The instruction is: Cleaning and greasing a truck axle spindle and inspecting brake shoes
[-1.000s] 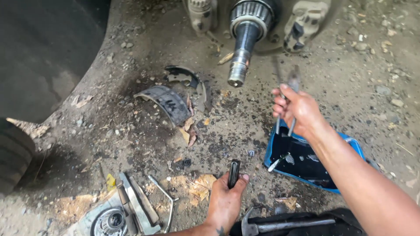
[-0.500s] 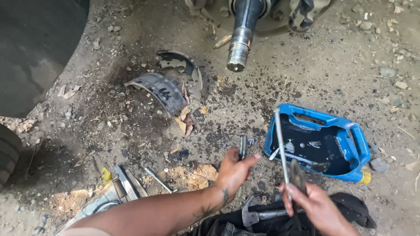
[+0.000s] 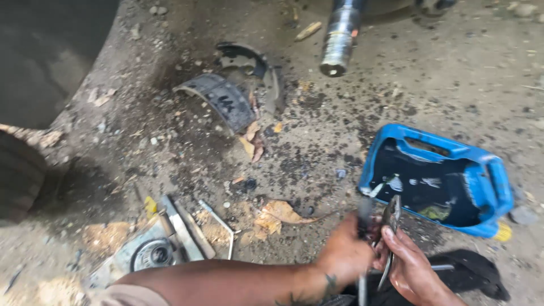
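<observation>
Head view: hands (image 3: 377, 255) near seemingly oily blue tray (image 3: 487, 175)

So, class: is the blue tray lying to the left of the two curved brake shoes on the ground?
No, the blue tray lies on the right side of the dirt ground, while the brake shoes sit further left and higher in the view.

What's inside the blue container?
The blue container, cut open, holds dark liquid or grime with pale streaks and a small greenish scrap. Anything beneath the dark layer is hidden.
</observation>
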